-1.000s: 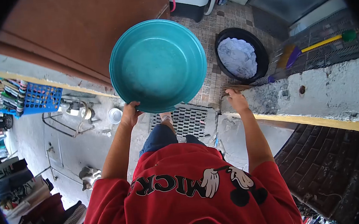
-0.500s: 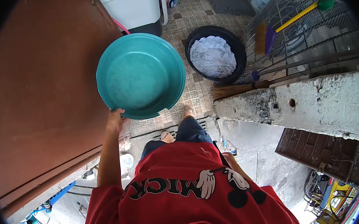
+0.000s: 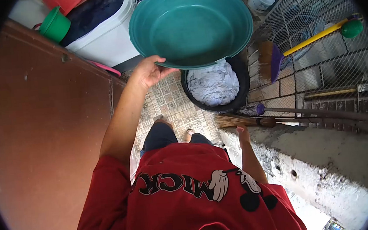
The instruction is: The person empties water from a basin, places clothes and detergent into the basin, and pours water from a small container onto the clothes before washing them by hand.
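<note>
Has stepped further in since the earlier frame, bringing the basin (image 3: 192, 31) forward and rightward, over the far side of the black tub (image 3: 243, 81) in view, and the right hand (image 3: 242, 134) out from beside the body. Plants 2 feet (image 3: 188, 135) on the tiles (image 3: 164, 94). Grips the near-left rim of the basin with just 1 hand, the left hand (image 3: 149, 73), closed round the edge. Holds the right hand low, near the broom (image 3: 234, 119) and the ledge (image 3: 291, 138); cannot tell whether open or closed, nor whether touching either. Carries the basin aloft, inside showing, hiding part of the tub; cannot make out any contact between the 2. Visible in the tub, just below the near rim of the basin: crumpled pale cloth (image 3: 213, 86). Looks to be mid-carry, judging by the 1-sided hold. Calls next for a firm left grip against the sag of so wide a basin, and for care not to knock the tub; would probably want the right hand on the opposite rim for any lowering.
</note>
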Available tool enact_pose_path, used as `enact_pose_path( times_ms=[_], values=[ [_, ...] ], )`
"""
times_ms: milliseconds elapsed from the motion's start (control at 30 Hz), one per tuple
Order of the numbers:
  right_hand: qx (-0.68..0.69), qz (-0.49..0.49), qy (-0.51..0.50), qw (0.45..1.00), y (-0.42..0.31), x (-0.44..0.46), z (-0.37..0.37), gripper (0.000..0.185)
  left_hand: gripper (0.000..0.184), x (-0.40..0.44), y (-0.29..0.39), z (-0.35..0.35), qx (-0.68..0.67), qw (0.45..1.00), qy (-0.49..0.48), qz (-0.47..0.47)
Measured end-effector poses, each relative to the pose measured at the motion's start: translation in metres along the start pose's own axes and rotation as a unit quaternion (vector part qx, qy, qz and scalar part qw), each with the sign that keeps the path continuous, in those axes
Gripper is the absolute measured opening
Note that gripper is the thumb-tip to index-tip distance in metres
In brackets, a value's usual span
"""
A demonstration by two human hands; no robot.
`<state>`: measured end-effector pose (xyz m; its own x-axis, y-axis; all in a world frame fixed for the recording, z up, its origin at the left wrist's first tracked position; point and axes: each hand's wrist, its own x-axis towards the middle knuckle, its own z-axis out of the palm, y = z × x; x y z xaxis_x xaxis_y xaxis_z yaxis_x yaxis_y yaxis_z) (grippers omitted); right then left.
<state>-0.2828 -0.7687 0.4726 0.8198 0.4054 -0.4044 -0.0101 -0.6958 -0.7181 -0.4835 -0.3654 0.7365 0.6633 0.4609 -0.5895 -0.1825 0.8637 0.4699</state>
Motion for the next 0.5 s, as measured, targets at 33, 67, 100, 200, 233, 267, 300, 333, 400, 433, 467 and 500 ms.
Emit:
enact_pose_path(
  times_ms=[33,67,100,200,233,267,300,333,400,433,467,500],
  values=[
    [0.005,-0.006,0.003,1.000,-0.011,0.016,0.002,0.019,0.037,0.014,0.013,0.008,0.013,1.000,0.001,0.009],
    [0.012,-0.012,0.008,1.000,-0.020,0.033,0.004,0.019,0.037,0.028,0.023,0.013,0.019,1.000,-0.004,0.006],
    [0.018,-0.011,0.015,1.000,-0.026,0.045,0.006,0.019,0.035,0.042,0.034,0.018,0.044,0.999,-0.011,0.004],
    [0.025,0.067,0.030,0.997,-0.038,0.066,0.014,0.020,0.034,0.091,0.062,0.027,0.093,0.995,-0.016,-0.006],
    [0.036,0.088,0.033,0.995,-0.033,0.073,0.018,0.020,0.034,0.114,0.068,0.024,0.073,0.997,-0.028,-0.029],
    [0.141,0.150,0.060,0.977,-0.014,0.083,0.031,0.022,0.035,0.136,0.075,0.022,0.052,0.997,-0.040,-0.049],
    [0.133,0.185,0.041,0.973,-0.017,0.081,0.035,0.022,0.035,0.157,0.082,0.022,0.077,0.995,-0.035,-0.057],
    [0.153,0.220,0.048,0.962,-0.023,0.075,0.041,0.021,0.035,0.176,0.089,0.022,0.103,0.992,-0.029,-0.069],
    [0.257,0.254,0.121,0.924,-0.044,0.059,0.054,0.020,0.035,0.208,0.100,0.023,0.107,0.990,-0.024,-0.091],
    [0.215,0.304,0.101,0.922,-0.061,0.054,0.056,0.018,0.035,0.220,0.107,0.028,0.102,0.990,-0.023,-0.091],
    [0.175,0.358,0.081,0.914,-0.074,0.047,0.063,0.016,0.036,0.231,0.114,0.031,0.120,0.987,-0.029,-0.104],
    [0.176,0.365,0.082,0.911,-0.072,0.040,0.070,0.016,0.036,0.238,0.120,0.034,0.141,0.982,-0.034,-0.119]
  ],
)
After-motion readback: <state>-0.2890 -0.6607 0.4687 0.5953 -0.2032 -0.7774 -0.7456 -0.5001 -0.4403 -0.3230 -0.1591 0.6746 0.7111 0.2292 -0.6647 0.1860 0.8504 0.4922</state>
